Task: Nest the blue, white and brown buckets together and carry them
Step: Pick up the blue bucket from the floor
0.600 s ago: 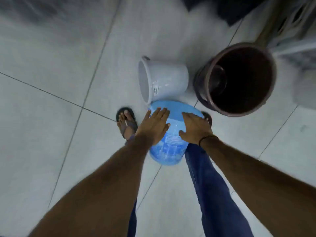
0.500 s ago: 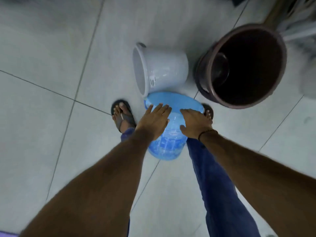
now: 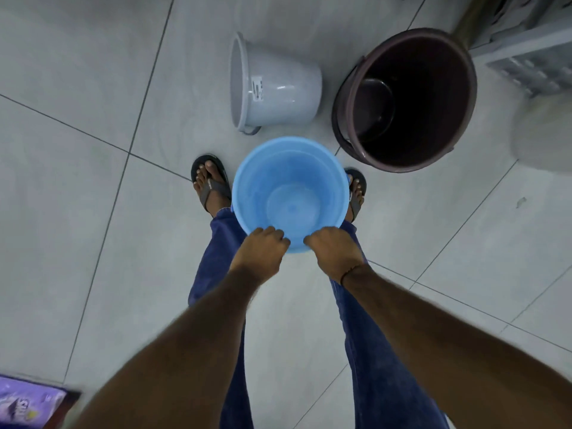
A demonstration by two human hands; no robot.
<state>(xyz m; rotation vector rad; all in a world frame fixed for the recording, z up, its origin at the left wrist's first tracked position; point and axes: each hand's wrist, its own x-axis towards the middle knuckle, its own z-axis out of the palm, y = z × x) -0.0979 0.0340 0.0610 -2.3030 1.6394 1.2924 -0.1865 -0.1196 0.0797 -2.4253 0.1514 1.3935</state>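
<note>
Grey floor tiles [image 3: 77, 212] surround three buckets; left hand [image 3: 261, 249] and right hand [image 3: 332, 250] grip the upright blue bucket's [image 3: 288, 193] near rim, mouth up, likely for nesting.

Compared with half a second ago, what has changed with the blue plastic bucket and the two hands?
The blue plastic bucket has been turned mouth-up; before, its mouth faced away from the camera. The left hand and right hand moved from its side wall to grip the near rim. The white plastic bucket still lies on its side, and the brown plastic bucket stays upright.
</note>
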